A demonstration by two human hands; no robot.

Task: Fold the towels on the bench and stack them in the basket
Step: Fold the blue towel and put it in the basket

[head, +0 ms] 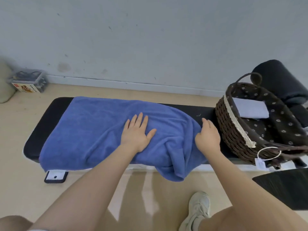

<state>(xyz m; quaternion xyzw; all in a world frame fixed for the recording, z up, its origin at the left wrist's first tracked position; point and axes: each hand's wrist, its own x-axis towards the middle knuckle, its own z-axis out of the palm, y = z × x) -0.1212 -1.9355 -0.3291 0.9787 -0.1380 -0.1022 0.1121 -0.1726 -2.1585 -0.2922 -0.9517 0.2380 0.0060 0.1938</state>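
Pale, scuffed wall and beige floor frame a long black padded bench [183,108] that serves as the folding surface, low enough for the person to lean over it. Spread lengthwise across it lies a large blue terry towel [93,130], its near right corner spilling over the front edge, so it is not yet squared up. The left hand [136,134] lies flat on the middle of the cloth, fingers straight and slightly spread, thumb out to the side; it seems placed to pin the towel so it will not slide. The right hand [207,137] sits at the towel's bunched right end, fingers curled and gathering the fabric there, probably to pull that end taut or bring it over for a fold. Just beyond, at the bench's right end, stands a dark brown woven wicker basket [228,124] with a flowered lining, close enough to reach. Inside it rests one folded white towel [250,108], suggesting the stack has barely begun.
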